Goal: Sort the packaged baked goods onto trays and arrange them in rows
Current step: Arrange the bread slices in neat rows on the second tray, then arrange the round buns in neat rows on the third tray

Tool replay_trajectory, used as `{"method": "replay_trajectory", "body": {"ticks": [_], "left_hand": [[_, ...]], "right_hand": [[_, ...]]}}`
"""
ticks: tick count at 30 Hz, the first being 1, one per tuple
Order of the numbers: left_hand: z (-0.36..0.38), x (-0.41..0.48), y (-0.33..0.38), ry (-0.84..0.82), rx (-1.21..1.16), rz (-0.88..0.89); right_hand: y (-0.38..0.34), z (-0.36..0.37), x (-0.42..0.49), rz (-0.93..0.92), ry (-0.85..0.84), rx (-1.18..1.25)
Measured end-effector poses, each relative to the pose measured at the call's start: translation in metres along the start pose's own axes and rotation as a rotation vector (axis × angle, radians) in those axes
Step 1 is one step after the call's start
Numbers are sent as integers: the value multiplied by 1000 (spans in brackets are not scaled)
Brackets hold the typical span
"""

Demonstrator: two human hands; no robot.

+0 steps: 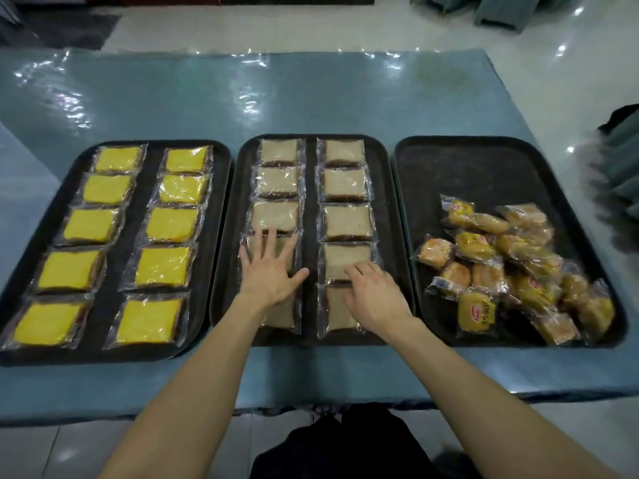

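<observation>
Three black trays lie side by side. The left tray (152,216) holds two rows of yellow cake packets (171,224). On the middle tray (309,216) lie two rows of pale bread packets (348,221). The right tray (484,174) carries a loose heap of wrapped golden buns (508,267). My left hand (271,271) rests flat with fingers spread on a bread packet in the middle tray's left row. My right hand (375,295) lies with curled fingers on the near packets of the right row. Neither hand lifts anything.
The trays sit on a blue table (311,95) covered in shiny plastic film. A white tiled floor (276,25) lies beyond it. Grey-green cloth (619,181) shows at the right edge. The far half of the right tray is bare.
</observation>
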State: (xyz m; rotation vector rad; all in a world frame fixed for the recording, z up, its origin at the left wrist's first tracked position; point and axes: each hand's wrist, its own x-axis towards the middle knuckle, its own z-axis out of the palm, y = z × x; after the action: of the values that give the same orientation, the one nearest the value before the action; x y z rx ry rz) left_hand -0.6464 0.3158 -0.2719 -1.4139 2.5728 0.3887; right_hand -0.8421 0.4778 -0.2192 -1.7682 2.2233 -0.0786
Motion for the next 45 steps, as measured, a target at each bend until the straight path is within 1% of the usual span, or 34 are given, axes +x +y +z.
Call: {"method": "replay_trajectory", "body": {"ticks": [2,6,12,18,23,28,31,36,41,45], "left_hand": [[7,0,0,-36,1,-16],[15,-2,0,-3,-7,-26],[16,-3,1,1,0,-35],[13,-5,2,-11,14,-39],[-6,-5,5,-55,15,-30],[-40,-9,22,-6,27,30],[-56,-10,48,33,61,92],[-68,-5,101,70,126,199],[-65,16,152,54,133,313],[-64,42,194,-4,141,340]], "right_hand": [[5,4,1,-24,33,18],[8,14,19,-76,87,32],[12,28,57,-66,30,38],[10,41,59,-63,6,-4],[9,26,58,-82,10,14],[23,-16,44,-112,45,-50],[44,-40,27,-78,93,-63],[85,-64,3,60,125,-88],[130,-81,-20,177,157,-91],[171,-98,-24,248,178,-135]]}}
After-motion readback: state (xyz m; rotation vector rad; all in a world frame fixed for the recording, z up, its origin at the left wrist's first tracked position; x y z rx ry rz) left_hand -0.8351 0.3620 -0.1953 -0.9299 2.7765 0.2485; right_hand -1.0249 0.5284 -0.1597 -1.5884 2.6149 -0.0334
